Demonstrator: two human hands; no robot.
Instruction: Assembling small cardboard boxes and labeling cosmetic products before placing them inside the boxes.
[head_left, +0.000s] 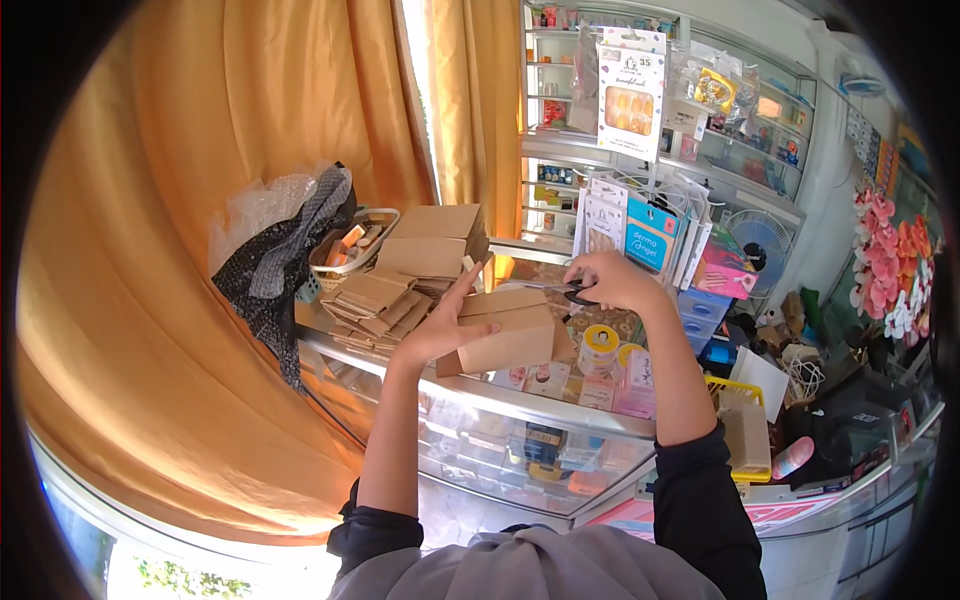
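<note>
My left hand (450, 326) rests against the left side of a small brown cardboard box (510, 334) on the glass counter, thumb across its front face. My right hand (611, 281) grips black-handled scissors (579, 292) just beyond the box's right corner, the blades pointing left above its far edge. Left of the box lies a stack of flattened cardboard boxes (375, 300), and behind it stands a larger brown carton (435, 240). Round jars with yellow lids (601, 339) and a pink-and-white product box (636, 379) stand near my right forearm.
A basket (394, 225) of small items and black-and-clear bubble wrap (285, 247) lie at the left. Packets hang on a display stand (630, 97) behind my right hand. A yellow basket (763, 442) is at the right. Orange curtains (225, 300) border the counter's left.
</note>
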